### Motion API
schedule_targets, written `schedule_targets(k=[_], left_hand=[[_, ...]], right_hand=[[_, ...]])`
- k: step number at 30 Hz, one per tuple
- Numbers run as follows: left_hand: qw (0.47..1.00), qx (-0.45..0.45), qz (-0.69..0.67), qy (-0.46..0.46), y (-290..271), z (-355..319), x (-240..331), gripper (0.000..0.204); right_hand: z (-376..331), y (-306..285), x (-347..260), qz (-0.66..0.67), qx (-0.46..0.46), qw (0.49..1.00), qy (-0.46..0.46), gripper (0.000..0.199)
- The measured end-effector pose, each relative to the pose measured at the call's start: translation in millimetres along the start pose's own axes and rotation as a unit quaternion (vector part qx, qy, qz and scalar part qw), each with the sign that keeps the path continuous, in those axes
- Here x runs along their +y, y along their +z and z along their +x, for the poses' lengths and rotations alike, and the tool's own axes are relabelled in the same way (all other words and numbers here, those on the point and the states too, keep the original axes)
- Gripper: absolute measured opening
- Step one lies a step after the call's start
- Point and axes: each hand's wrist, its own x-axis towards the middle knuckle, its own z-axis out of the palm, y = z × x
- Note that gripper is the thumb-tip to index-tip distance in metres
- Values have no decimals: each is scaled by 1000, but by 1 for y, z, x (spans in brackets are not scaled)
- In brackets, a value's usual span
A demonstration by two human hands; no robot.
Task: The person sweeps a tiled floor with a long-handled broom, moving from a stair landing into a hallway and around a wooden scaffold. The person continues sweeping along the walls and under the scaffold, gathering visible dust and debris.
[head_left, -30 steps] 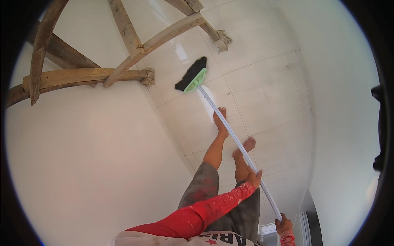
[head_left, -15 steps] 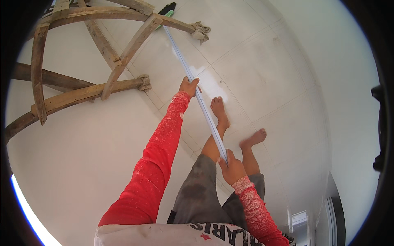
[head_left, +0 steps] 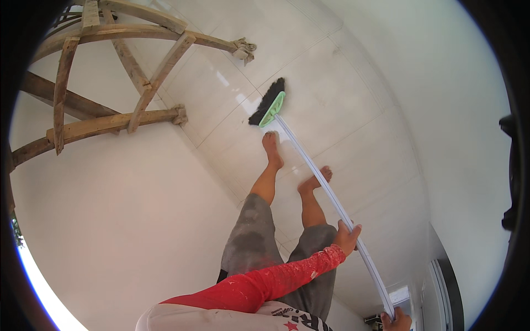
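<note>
Long-handled broom (head_left: 328,190) held diagonally across the tiled floor (head_left: 353,99), its head just beyond the toes of the left foot (head_left: 271,149). The bristles (head_left: 266,103) are black, dense and fanned into a broad, ragged-edged strip; they are set in a light green, wedge-shaped plastic block (head_left: 273,109). The handle is slender, straight and pale bluish-white, with darker lengthwise lines. The fingers of the left hand (head_left: 346,238) grip its lower half; those of the right hand (head_left: 396,321), partly cut off by the lower edge, close around its near end.
</note>
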Motion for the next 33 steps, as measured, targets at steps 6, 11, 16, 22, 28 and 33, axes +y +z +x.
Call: schedule_targets(k=[6, 11, 16, 22, 28, 33], left_hand=[[980, -32, 97, 172, 45, 26, 55, 39], [942, 103, 97, 305, -37, 141, 246, 37], [884, 216, 239, 339, -170, 208, 398, 73], [765, 116, 583, 250, -156, 200, 365, 62], [753, -140, 591, 255, -27, 76, 175, 50], [651, -404, 532, 362, 35, -56, 88, 48]], right_hand=[[29, 9, -18, 142, 189, 971, -44, 52], [175, -53, -193, 337, 156, 919, -132, 34], [245, -161, -353, 328, 163, 899, -242, 38], [239, -151, -314, 320, 116, 922, -185, 34], [89, -58, -142, 430, 47, 899, -64, 37], [-116, -33, -38, 430, 87, 894, 89, 34]])
